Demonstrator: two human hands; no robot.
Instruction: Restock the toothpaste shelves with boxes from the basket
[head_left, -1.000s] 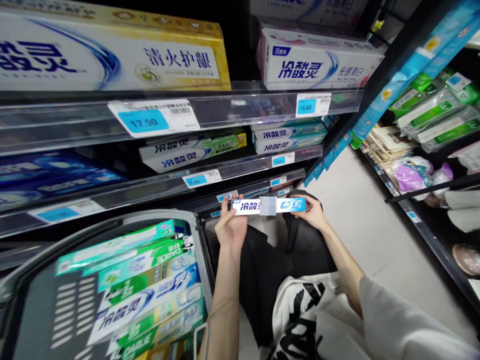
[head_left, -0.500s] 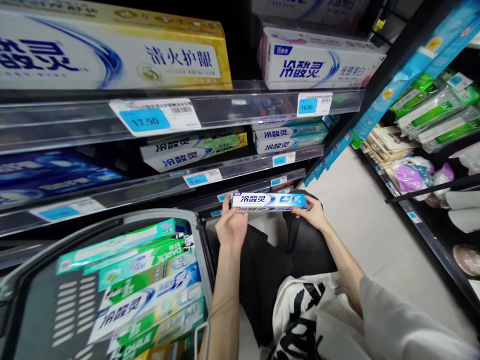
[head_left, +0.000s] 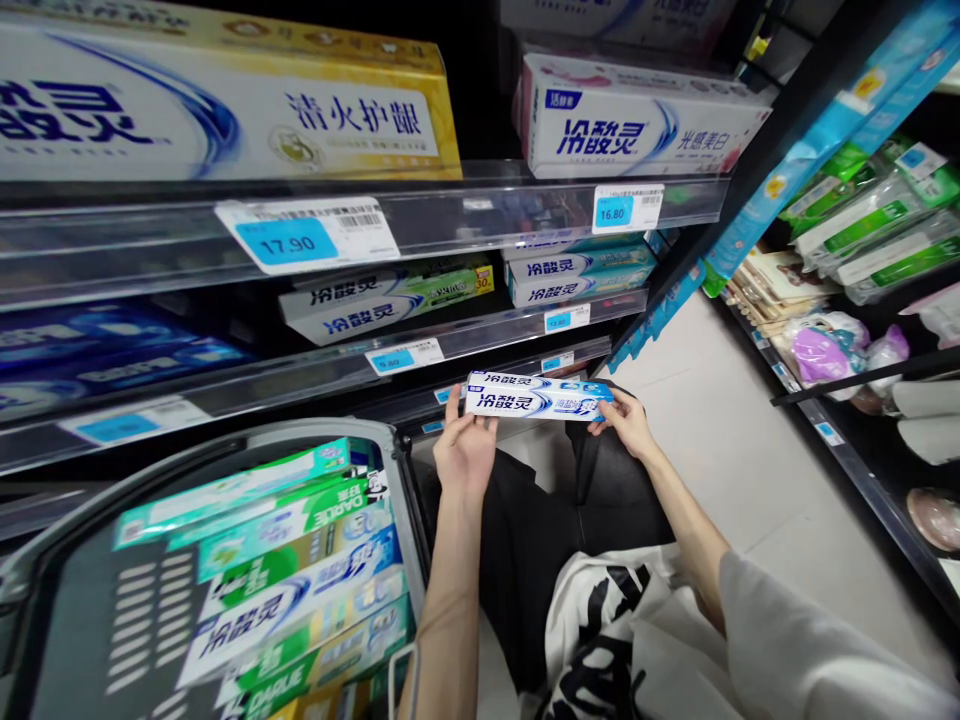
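Observation:
A white and blue toothpaste box (head_left: 517,401) is held level between my two hands, above my knees and in front of the lower shelves. My left hand (head_left: 466,450) grips its left end, fingers behind and beneath it. At the blue right end, the thumb and fingers of my right hand (head_left: 621,422) pinch the box. Two of its long printed faces show. To the left of my left arm stands a grey shopping basket (head_left: 75,610) with several toothpaste boxes (head_left: 300,590) lying in it, one of them a similar white and blue box.
Shelves with clear price rails (head_left: 450,215) rise in front. A large yellow and white toothpaste box (head_left: 360,120) and a pink and white one (head_left: 600,130) sit on the upper shelf. Across the tiled floor (head_left: 720,420), another rack (head_left: 847,470) holds green-and-clear packs.
The toothpaste box has been turned about its long axis, so a different printed side faces me. Both hands stay at its ends. The basket and shelves look the same.

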